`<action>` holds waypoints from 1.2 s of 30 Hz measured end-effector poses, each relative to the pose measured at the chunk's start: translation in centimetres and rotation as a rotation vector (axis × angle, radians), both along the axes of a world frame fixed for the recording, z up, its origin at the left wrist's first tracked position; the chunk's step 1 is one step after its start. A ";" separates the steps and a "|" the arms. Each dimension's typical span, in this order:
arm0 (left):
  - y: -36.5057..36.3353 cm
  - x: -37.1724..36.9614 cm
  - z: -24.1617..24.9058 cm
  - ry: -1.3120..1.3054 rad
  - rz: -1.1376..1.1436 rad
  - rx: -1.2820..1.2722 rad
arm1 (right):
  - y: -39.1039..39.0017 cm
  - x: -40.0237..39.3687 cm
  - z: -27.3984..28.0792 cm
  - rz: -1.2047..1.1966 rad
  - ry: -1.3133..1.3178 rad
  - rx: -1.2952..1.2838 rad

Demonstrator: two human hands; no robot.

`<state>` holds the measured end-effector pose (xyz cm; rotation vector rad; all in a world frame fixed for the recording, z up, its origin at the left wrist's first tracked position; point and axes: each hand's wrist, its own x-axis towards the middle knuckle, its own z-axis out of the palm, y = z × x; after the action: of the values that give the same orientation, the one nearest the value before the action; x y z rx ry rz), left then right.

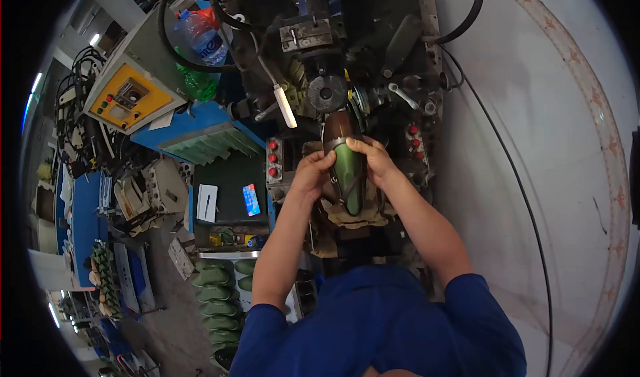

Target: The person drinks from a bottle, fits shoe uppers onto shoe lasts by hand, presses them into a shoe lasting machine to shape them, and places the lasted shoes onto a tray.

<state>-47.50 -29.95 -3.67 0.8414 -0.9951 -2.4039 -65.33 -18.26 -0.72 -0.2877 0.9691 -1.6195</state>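
A glossy green shoe upper (349, 177) with a brown part at its far end is held lengthwise in front of me, below the round head (327, 94) of a dark machine. My left hand (313, 172) grips its left side, thumb on top near a band across it. From the right, my right hand (375, 158) closes on the same stretch, its thumb also pressing the top. A dark strap runs along the green surface. Beneath the near end lies crumpled brown material (357, 218). The fingers under the upper are hidden.
Red push buttons flank the work spot on a left panel (273, 157) and a right panel (415, 144). A lit lamp (285, 106) hangs at left. Further left are a phone (251, 200), a notepad with pen (207, 204) and a rack of several green uppers (219, 308). A cable (517, 177) crosses the right.
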 end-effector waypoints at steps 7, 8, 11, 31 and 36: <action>-3.8 -2.3 0.8 -0.010 -0.069 -0.014 | -3.1 -1.8 -0.2 -0.001 -0.025 -0.004; -4.3 -2.6 0.7 -0.019 -0.082 -0.003 | -3.3 -1.8 -0.1 -0.029 -0.043 -0.015; -5.0 -3.0 0.8 -0.013 -0.093 -0.025 | -3.8 -1.9 -0.2 -0.084 -0.079 0.004; -1.8 -2.7 -2.7 0.054 -0.005 0.170 | -0.8 -2.2 -4.0 0.001 -0.146 0.096; -0.9 -2.1 -8.4 0.014 0.029 0.205 | 0.8 -1.0 -8.1 -0.158 -0.199 0.090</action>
<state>-49.65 -30.84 -12.06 0.9008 -0.7343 -2.5135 -66.29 -17.44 -8.82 0.0131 0.9270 -1.7057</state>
